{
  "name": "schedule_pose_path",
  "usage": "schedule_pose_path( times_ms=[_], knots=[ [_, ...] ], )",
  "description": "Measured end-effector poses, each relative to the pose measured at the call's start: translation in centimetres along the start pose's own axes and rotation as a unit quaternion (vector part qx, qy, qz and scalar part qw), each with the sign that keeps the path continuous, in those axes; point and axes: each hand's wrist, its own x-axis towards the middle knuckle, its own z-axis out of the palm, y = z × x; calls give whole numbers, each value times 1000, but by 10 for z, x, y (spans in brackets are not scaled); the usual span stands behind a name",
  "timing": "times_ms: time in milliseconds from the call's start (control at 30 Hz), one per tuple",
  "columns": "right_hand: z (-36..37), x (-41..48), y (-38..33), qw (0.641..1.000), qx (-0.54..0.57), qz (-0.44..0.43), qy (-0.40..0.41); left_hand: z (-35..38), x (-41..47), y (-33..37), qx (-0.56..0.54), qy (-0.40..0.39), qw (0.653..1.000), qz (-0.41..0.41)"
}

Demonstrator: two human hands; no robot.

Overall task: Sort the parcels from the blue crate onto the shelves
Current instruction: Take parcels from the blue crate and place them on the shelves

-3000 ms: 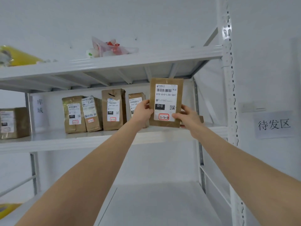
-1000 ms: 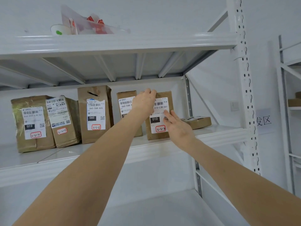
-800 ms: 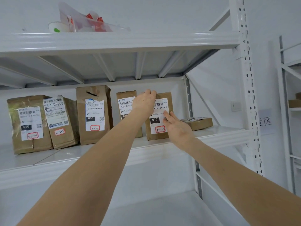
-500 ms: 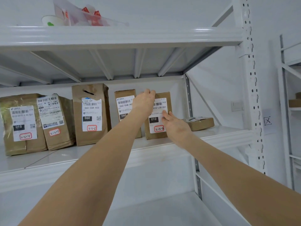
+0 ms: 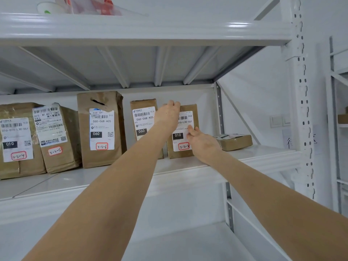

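Observation:
A brown parcel (image 5: 193, 112) with a white label marked 010 and 3-2-8 stands upright on the middle shelf (image 5: 263, 155), at the right end of a row of parcels. My left hand (image 5: 168, 113) grips its top edge, fingers curled over the top. My right hand (image 5: 202, 143) touches the front of the label with straight fingers. Both forearms hide the parcel's lower left side. The blue crate is out of view.
Left of it stand several brown parcels: one marked 060 (image 5: 144, 119), then 3-2-6 (image 5: 100, 129), 3-2-5 (image 5: 54, 136) and 3-2-4 (image 5: 15, 140). A flat parcel (image 5: 233, 141) lies to the right. A plastic bag (image 5: 90, 4) sits on the top shelf (image 5: 150, 29). The white upright post (image 5: 301, 91) stands right.
Three seconds ago both hands held the parcel in front of the shelf; now it stands on the shelf. Over the last second the hands have barely moved.

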Motion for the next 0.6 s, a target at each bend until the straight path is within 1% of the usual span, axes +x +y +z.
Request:
schedule_pose_path(
  times_ms=[267,433,600],
  knots=[
    [14,20,3,1000,2,3,-14,16,12,-4,0,3,1000,3],
    [19,25,4,1000,-17,-5,-7,22,16,-7,-7,4,1000,7],
    [20,27,4,1000,-10,-6,-3,25,18,-9,-9,6,1000,9]
  ],
)
